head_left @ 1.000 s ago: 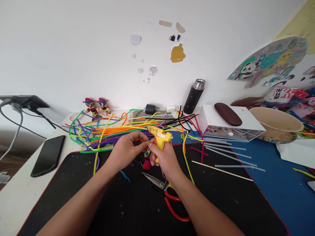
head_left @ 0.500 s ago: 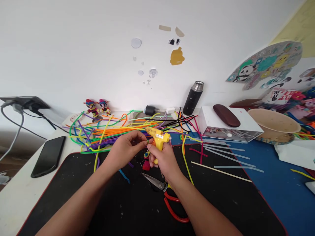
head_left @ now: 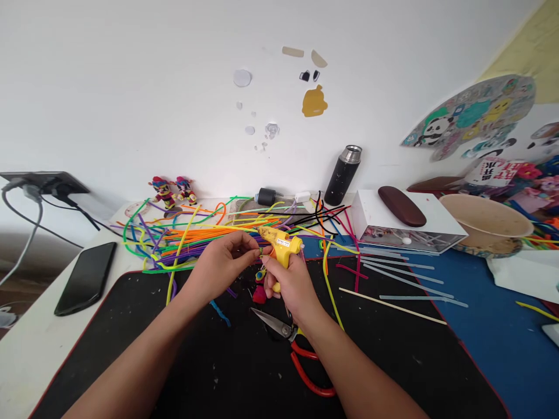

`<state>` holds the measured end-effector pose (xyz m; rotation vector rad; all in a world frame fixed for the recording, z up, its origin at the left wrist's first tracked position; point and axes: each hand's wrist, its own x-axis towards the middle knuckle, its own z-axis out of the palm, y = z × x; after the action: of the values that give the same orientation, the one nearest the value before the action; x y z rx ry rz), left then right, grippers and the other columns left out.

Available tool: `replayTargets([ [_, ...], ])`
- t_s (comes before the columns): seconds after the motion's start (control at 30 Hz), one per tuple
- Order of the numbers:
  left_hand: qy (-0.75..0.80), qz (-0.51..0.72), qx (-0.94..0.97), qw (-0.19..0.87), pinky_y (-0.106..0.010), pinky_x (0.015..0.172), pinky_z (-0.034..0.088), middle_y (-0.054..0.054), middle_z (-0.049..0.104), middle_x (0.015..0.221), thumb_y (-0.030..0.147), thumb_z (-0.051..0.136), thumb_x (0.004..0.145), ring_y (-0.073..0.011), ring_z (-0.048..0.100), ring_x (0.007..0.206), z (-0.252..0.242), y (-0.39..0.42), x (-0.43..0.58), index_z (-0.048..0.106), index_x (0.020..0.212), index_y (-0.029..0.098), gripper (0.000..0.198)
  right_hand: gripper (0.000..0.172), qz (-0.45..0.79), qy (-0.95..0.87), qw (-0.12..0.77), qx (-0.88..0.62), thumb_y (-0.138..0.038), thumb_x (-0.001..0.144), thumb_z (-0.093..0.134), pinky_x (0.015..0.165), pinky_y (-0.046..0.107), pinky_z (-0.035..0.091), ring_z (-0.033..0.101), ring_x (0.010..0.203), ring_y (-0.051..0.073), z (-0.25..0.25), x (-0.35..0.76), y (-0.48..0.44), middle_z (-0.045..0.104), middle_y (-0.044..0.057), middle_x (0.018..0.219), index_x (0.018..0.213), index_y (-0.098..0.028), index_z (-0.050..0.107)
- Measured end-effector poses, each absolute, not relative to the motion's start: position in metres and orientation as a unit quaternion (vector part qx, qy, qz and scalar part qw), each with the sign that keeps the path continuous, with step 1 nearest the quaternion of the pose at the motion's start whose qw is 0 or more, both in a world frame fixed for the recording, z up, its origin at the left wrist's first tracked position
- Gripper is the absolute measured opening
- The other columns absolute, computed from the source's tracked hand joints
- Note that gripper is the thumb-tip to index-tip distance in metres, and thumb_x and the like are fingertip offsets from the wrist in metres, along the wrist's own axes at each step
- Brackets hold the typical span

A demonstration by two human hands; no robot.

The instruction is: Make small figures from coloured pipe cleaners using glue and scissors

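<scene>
My right hand (head_left: pixel 292 285) grips a yellow glue gun (head_left: pixel 282 244), its nozzle pointing left. My left hand (head_left: pixel 225 262) pinches a small multicoloured pipe-cleaner piece (head_left: pixel 261 273) right at the nozzle tip; a small red piece (head_left: pixel 259 294) lies just beneath. Both hands hover over a black mat (head_left: pixel 218 361). Behind them spreads a pile of coloured pipe cleaners (head_left: pixel 183 233).
Red-handled scissors (head_left: pixel 297 349) lie under my right wrist. Clear glue sticks (head_left: pixel 402 273) and a thin wooden stick (head_left: pixel 393 305) rest to the right. A phone (head_left: pixel 86 276) lies left; a black flask (head_left: pixel 343 173), a white box (head_left: pixel 406 227) and a bowl (head_left: pixel 484 224) stand behind.
The hands and glue gun have hardly shifted; the nozzle stays against the small piece. The view has tilted very slightly.
</scene>
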<state>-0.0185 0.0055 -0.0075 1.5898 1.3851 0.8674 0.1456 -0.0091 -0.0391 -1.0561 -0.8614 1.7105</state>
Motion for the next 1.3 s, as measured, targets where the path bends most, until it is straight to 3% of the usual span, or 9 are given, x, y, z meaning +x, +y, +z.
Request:
replayTargets([
  [0.23, 0.55, 0.37, 0.623, 0.415, -0.03, 0.069, 0.053, -0.001, 0.071, 0.084, 0.046, 0.074, 0.085, -0.0188, 0.066, 0.075, -0.0056, 0.0058, -0.0158, 0.068, 0.086, 0.02, 0.027, 0.035, 0.688, -0.352, 0.464, -0.432, -0.044, 0.076, 0.071, 0.034, 0.017, 0.024, 0.048, 0.033, 0.01, -0.0381, 0.1455, -0.0089, 0.051, -0.011, 0.042, 0.097, -0.019, 0.059],
  [1.3, 0.543, 0.315, 0.672, 0.393, -0.029, 0.071, 0.048, -0.001, 0.072, 0.085, 0.04, 0.067, 0.091, -0.0189, 0.064, 0.077, -0.008, 0.0028, -0.0169, 0.068, 0.087, 0.021, 0.02, 0.027, 0.673, -0.367, 0.459, -0.45, -0.041, 0.075, 0.07, 0.035, 0.019, 0.026, 0.046, 0.032, 0.01, -0.0416, 0.1461, -0.0069, 0.049, -0.01, 0.04, 0.088, -0.021, 0.059],
])
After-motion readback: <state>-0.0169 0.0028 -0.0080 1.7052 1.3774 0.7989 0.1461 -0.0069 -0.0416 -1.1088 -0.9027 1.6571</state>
